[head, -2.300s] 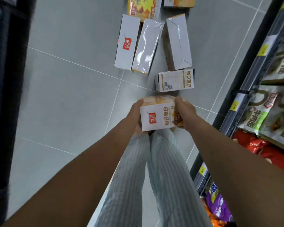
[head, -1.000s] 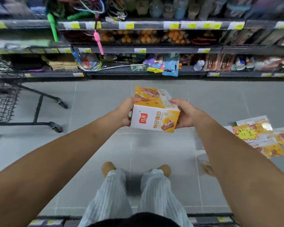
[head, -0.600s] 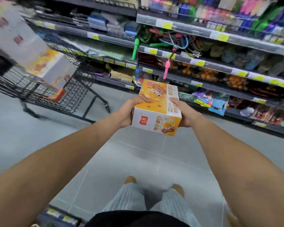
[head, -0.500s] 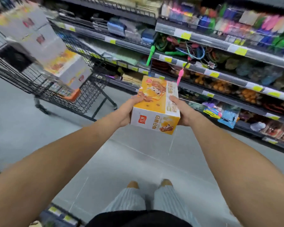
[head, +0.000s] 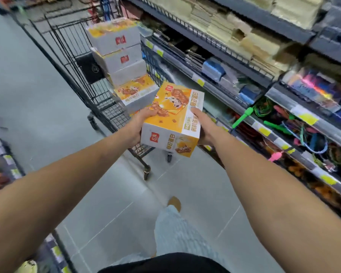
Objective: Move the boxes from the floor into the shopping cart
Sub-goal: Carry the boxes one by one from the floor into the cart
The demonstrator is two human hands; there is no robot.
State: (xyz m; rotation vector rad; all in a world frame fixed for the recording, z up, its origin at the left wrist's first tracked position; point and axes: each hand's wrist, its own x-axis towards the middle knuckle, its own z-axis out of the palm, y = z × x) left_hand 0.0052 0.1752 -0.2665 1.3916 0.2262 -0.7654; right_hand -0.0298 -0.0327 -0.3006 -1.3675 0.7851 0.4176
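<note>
Box in hand: orange-and-white carton (head: 172, 117) held out in front of the person, tilted so its picture face looks up, just short of the cart's near end.
Left hand (head: 141, 123): clasped on the carton's left edge at about 9 o'clock — thumb lying over the top face, the other fingers hidden below.
Right hand (head: 202, 127): pressed flat along the carton's right side at 3 o'clock, fingertips reaching forward on the printed panel, palm under the lower corner.
Grip: both hands closed on the same carton, one on each side.
Shopping cart (head: 71, 62): black wire basket at 11 o'clock from the carton, standing on the grey floor (head: 37, 107) close alongside the shelving.
Boxes in cart (head: 122, 64): a leaning stack of the same kind of cartons inside the basket — the exact count is blurred; the nearest one shows its orange face.
Shelves (head: 264, 81): long racks of goods from 12 to 4 o'clock, yellow price tags along the rails.
Person: one light striped trouser leg and a tan shoe (head: 174, 202) at 6 o'clock.
</note>
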